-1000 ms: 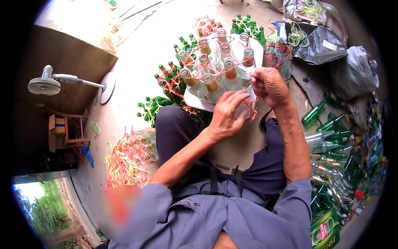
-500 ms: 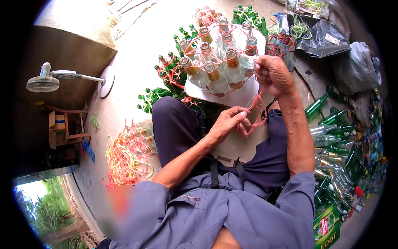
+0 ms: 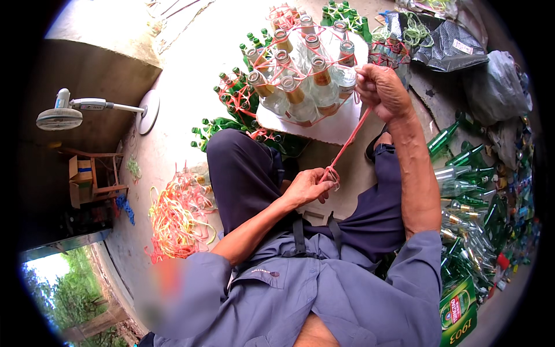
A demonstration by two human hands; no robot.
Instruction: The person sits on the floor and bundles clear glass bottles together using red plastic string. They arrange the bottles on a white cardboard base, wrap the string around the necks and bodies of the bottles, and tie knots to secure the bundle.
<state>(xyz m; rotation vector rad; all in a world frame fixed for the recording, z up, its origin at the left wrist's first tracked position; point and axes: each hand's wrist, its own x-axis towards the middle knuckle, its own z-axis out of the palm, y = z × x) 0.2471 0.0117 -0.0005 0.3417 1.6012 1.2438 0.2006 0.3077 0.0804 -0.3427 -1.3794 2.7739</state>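
Clear glass bottles (image 3: 321, 87) with gold or orange labels stand grouped on a white board (image 3: 276, 125), red string laced around their necks. My right hand (image 3: 384, 92) is closed in a pinch on the red string (image 3: 350, 140), just right of the bottles. From there the string runs taut down and left to my left hand (image 3: 309, 188), between my bent legs, whose curled fingers grip its looped, tangled end.
Green bottles (image 3: 237, 98) tied with string stand behind and left. A tangled red-yellow string pile (image 3: 176, 220) lies left, near a fallen-looking fan (image 3: 58, 118). Loose bottles (image 3: 468, 188), a gray plastic bag (image 3: 494, 87) and a dark sheet (image 3: 448, 49) lie right.
My left hand has moved down toward my lap and my right hand up, drawing the loose red loops into a taut line between them.
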